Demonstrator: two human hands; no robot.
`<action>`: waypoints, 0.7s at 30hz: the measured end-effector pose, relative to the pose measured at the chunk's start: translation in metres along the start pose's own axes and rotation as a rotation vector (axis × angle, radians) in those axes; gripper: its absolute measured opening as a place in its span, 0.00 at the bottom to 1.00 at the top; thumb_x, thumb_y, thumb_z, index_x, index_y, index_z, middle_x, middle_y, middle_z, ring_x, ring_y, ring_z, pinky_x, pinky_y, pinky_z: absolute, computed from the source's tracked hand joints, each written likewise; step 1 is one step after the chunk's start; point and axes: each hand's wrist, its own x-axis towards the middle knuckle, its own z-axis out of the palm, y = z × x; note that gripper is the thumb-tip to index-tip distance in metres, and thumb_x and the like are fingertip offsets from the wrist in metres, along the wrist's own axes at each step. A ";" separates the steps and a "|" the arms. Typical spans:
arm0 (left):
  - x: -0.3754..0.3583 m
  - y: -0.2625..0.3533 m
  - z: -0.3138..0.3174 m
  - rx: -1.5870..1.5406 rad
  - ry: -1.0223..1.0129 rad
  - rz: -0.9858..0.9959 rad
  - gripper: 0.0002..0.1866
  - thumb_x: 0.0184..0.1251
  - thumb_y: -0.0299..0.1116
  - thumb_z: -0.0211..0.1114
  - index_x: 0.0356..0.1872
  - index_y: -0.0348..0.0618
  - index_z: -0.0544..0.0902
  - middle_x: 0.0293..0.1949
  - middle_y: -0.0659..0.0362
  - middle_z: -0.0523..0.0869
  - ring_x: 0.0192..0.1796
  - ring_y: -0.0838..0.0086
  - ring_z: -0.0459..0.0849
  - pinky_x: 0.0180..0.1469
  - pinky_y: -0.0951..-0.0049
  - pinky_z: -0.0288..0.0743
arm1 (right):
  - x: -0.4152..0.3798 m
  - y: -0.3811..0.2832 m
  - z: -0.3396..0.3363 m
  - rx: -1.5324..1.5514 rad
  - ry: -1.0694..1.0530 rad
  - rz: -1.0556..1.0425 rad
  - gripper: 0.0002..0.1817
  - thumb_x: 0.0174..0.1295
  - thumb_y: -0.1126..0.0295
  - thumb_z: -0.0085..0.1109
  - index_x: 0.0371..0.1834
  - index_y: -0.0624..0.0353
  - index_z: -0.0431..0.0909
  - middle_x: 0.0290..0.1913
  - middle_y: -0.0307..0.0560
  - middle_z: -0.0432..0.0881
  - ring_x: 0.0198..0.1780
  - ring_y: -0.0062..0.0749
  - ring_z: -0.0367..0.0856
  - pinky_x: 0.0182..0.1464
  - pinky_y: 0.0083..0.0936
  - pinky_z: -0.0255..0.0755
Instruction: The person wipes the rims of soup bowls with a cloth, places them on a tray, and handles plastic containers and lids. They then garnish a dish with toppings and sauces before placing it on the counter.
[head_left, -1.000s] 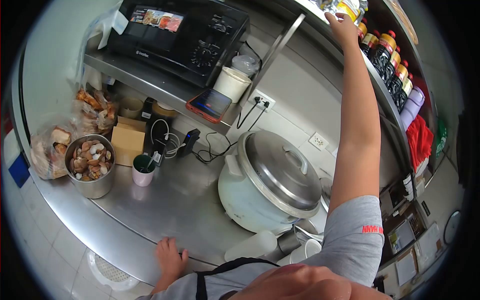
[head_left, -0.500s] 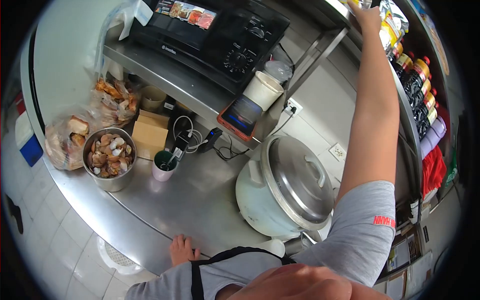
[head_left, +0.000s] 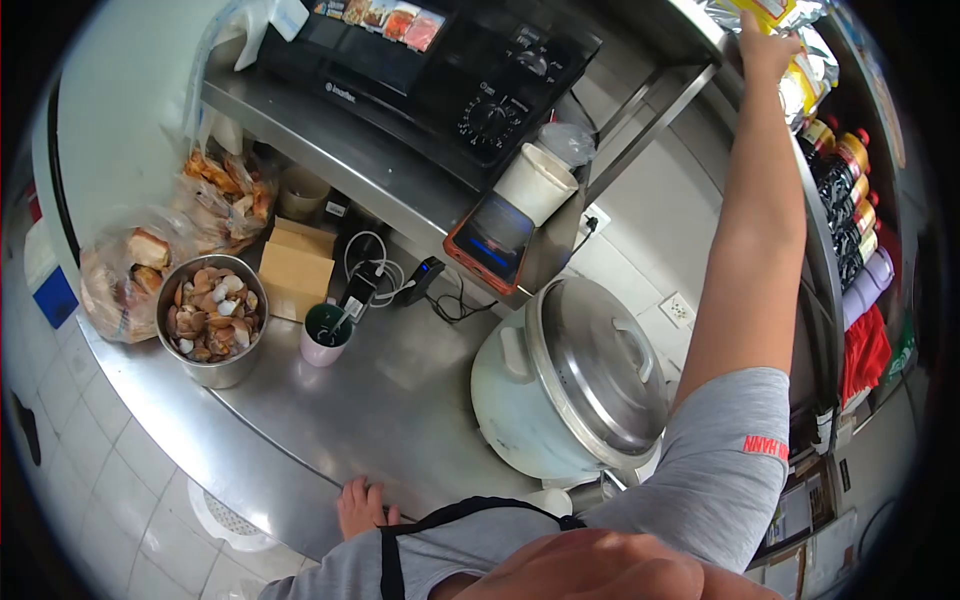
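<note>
A: What's at the far left of the counter (head_left: 400, 400)?

B: Clear bags of bread (head_left: 135, 265) against the wall, and just in front of them a metal pot (head_left: 212, 322) full of shells. Beside the pot stands a cardboard box (head_left: 293, 270), then a pink cup (head_left: 325, 335) with a green inside and something upright in it.

A: And the person's left hand (head_left: 362, 505)?

B: It lies flat on the front edge of the counter, fingers spread, holding nothing. The cup and the pot are well apart from it.

A: What's above all that?

B: A steel shelf (head_left: 340, 150) carrying a black oven (head_left: 440, 60). To the right of the oven sit a white tub (head_left: 537, 183) and a phone (head_left: 490, 240), which hangs over the shelf's edge. Below, a tangle of cables (head_left: 385, 275) runs to a small black charger (head_left: 425, 272).

A: Further right?

B: A big white rice cooker (head_left: 560, 385) with its metal lid on, standing on the counter near the person's chest.

A: The right hand (head_left: 765, 45)?

B: The arm is stretched straight up to the top shelf (head_left: 815, 230) on the right. The hand rests against yellow packets (head_left: 790, 50) up there. Whether the fingers have closed on a packet I cannot tell; they are turned away from view.

A: Anything beneath those?

B: A row of sauce bottles (head_left: 845, 190) along that shelf, then a pale purple bottle (head_left: 865, 285) and something red (head_left: 865, 350).
</note>
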 end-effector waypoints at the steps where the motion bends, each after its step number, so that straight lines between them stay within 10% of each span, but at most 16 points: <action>1: -0.002 0.001 -0.002 -0.015 0.007 -0.004 0.24 0.36 0.36 0.62 0.40 0.40 0.72 0.46 0.46 0.67 0.51 0.53 0.63 0.50 0.57 0.58 | -0.007 -0.007 -0.008 0.140 0.040 0.029 0.50 0.36 0.52 0.65 0.54 0.77 0.47 0.51 0.66 0.63 0.53 0.48 0.66 0.55 0.28 0.59; 5: -0.005 -0.008 0.010 -0.061 0.071 0.034 0.22 0.37 0.35 0.61 0.39 0.40 0.71 0.46 0.46 0.67 0.50 0.53 0.64 0.49 0.57 0.58 | -0.013 -0.025 -0.025 0.623 0.240 0.021 0.48 0.37 0.61 0.66 0.53 0.76 0.43 0.47 0.63 0.64 0.48 0.43 0.69 0.52 0.27 0.62; 9: -0.009 -0.018 0.019 -0.100 0.158 0.064 0.22 0.39 0.33 0.61 0.40 0.40 0.71 0.45 0.46 0.68 0.49 0.53 0.66 0.49 0.58 0.60 | -0.047 -0.095 -0.125 1.217 0.016 0.303 0.29 0.48 0.75 0.58 0.49 0.60 0.50 0.39 0.52 0.68 0.36 0.22 0.72 0.32 0.11 0.68; 12: -0.004 -0.032 0.024 -0.274 0.260 0.170 0.22 0.41 0.33 0.61 0.41 0.38 0.70 0.42 0.45 0.70 0.46 0.52 0.67 0.47 0.58 0.62 | -0.070 -0.093 -0.188 1.390 -0.076 0.356 0.23 0.51 0.76 0.57 0.46 0.61 0.54 0.39 0.47 0.70 0.38 0.22 0.72 0.36 0.12 0.69; 14: 0.018 -0.037 0.022 -0.847 0.122 -0.173 0.20 0.53 0.33 0.59 0.45 0.35 0.68 0.45 0.49 0.72 0.51 0.63 0.69 0.54 0.67 0.62 | -0.105 -0.117 -0.264 1.390 -0.270 0.451 0.15 0.55 0.72 0.53 0.43 0.61 0.61 0.42 0.44 0.71 0.43 0.21 0.71 0.44 0.15 0.67; 17: 0.045 0.047 -0.127 -1.310 0.023 0.262 0.35 0.53 0.54 0.57 0.54 0.39 0.59 0.51 0.55 0.67 0.51 0.70 0.69 0.52 0.70 0.63 | -0.171 -0.138 -0.357 1.544 -0.626 0.463 0.20 0.55 0.73 0.51 0.49 0.62 0.58 0.43 0.48 0.72 0.42 0.29 0.74 0.43 0.22 0.70; 18: 0.048 0.067 -0.165 -1.221 0.024 0.464 0.43 0.48 0.65 0.51 0.56 0.39 0.57 0.53 0.55 0.66 0.51 0.68 0.69 0.51 0.69 0.63 | -0.193 -0.159 -0.393 1.472 -0.735 0.662 0.33 0.40 0.63 0.65 0.51 0.62 0.63 0.42 0.51 0.74 0.46 0.43 0.73 0.51 0.35 0.64; 19: 0.043 0.079 -0.189 -1.180 0.035 0.560 0.41 0.50 0.63 0.50 0.56 0.39 0.57 0.52 0.54 0.67 0.51 0.67 0.69 0.51 0.69 0.64 | -0.210 -0.168 -0.426 1.559 -0.913 0.849 0.38 0.38 0.73 0.67 0.54 0.61 0.56 0.43 0.47 0.71 0.44 0.40 0.73 0.50 0.36 0.66; 20: 0.028 0.085 -0.205 -1.172 0.075 0.570 0.39 0.51 0.62 0.48 0.55 0.39 0.58 0.52 0.53 0.67 0.51 0.67 0.69 0.51 0.68 0.64 | -0.239 -0.161 -0.434 1.159 -0.785 -0.016 0.38 0.42 0.70 0.66 0.56 0.61 0.55 0.53 0.50 0.65 0.52 0.38 0.67 0.54 0.35 0.63; 21: 0.012 0.086 -0.213 -1.178 0.132 0.531 0.37 0.53 0.60 0.47 0.54 0.39 0.59 0.52 0.53 0.67 0.51 0.67 0.70 0.51 0.67 0.64 | -0.270 -0.170 -0.452 1.315 -0.924 0.059 0.42 0.38 0.68 0.68 0.58 0.61 0.55 0.57 0.52 0.60 0.56 0.39 0.65 0.53 0.32 0.63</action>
